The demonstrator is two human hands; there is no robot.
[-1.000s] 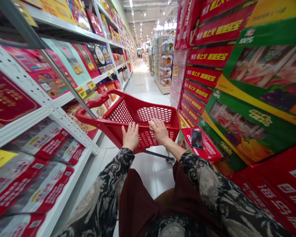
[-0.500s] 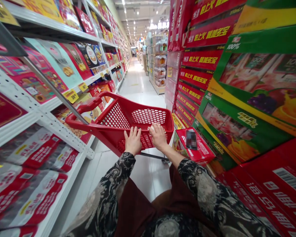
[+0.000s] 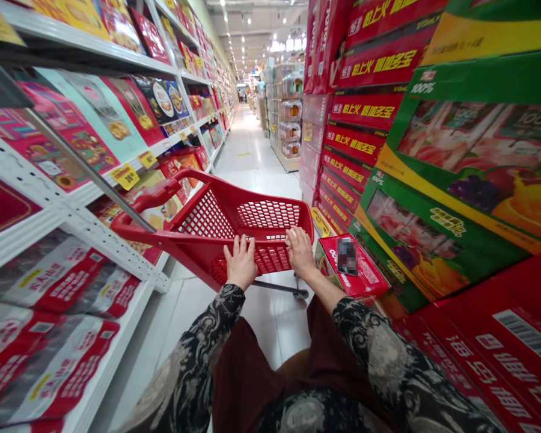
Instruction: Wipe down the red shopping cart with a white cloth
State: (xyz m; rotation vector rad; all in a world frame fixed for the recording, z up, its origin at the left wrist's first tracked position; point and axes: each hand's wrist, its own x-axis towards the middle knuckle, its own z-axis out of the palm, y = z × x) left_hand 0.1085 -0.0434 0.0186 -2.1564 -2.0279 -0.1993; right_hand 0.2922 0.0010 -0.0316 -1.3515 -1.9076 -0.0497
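A red plastic shopping cart (image 3: 216,216) stands in the aisle in front of me, its basket empty. My left hand (image 3: 240,262) rests on the near rim of the basket, fingers curled over the edge. A little to its right, my right hand (image 3: 300,251) grips the same rim. Both sleeves are dark with a pale swirling pattern. The cart's red handle (image 3: 153,195) points toward the left shelves.
White shelves (image 3: 67,216) with red and coloured gift boxes line the left. Stacked red drink cases (image 3: 358,144) and green juice cartons (image 3: 455,180) wall the right. A red box (image 3: 356,273) juts out beside the cart. The pale tiled aisle (image 3: 252,156) runs ahead.
The cart and both hands have shifted slightly left and down in view; the hands keep their hold on the basket rim. The view has moved a little forward along the aisle.
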